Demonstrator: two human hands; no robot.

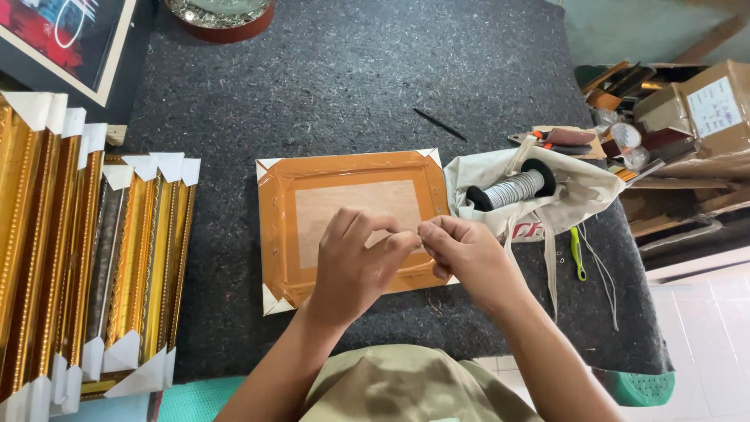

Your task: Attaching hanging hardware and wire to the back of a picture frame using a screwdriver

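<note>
Grip: both hands pinched fingertip to fingertip on sth. thin, prob. wire, too fine to confirm. Head view: left hand (355, 262) and right hand (461, 252) meet over lower right part of orange frame back (351, 176), lying flat on grey felt surface (351, 78), long axis left-right. Wire spool (512, 188) lies right, nearer right hand.

A picture frame (351, 227) is lying face down at the desk's (351, 86) middle. Stacked frames (94, 258) are standing at its left, a cloth bag (539, 207) holding a wire spool (512, 187) is sitting right, and a pen (440, 124) is lying far behind.
</note>
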